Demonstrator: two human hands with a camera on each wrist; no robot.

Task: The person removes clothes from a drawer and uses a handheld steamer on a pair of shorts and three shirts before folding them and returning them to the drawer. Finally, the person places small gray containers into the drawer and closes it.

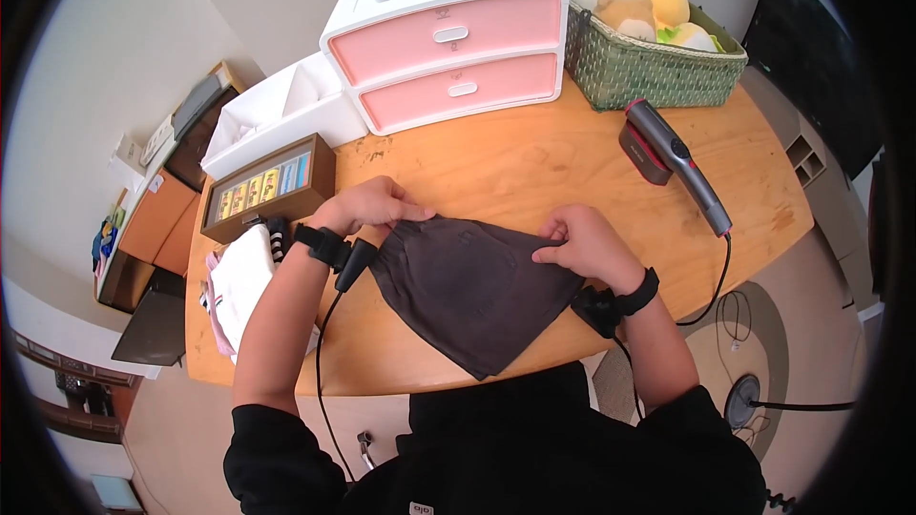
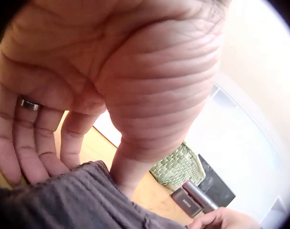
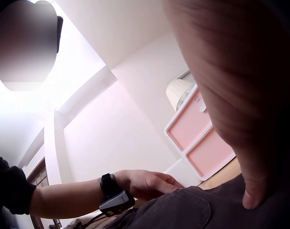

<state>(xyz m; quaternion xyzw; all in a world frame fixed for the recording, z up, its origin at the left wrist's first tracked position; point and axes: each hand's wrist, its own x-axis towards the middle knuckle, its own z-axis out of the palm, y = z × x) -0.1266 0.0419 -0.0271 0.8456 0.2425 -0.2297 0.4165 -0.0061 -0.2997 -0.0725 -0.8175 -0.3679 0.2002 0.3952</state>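
Observation:
A dark grey-brown cloth garment (image 1: 468,286) with a gathered edge lies at the table's front, its lower corner near the table edge. At its upper left corner the left hand (image 1: 377,205) pinches the gathered edge between thumb and fingers. The right hand (image 1: 587,243) pinches the opposite corner, thumb on top. In the left wrist view the left hand (image 2: 87,86) has its thumb on one side of the cloth (image 2: 83,200) and its fingers on the other. The right wrist view shows the right hand's thumb (image 3: 252,193) against the dark cloth (image 3: 183,210).
A handheld steamer (image 1: 682,162) with a cord lies at the right. Pink drawers (image 1: 458,57) and a green basket (image 1: 649,67) of plush toys stand behind. A brown box (image 1: 272,189), a white tray (image 1: 277,114) and folded clothes (image 1: 243,277) are on the left.

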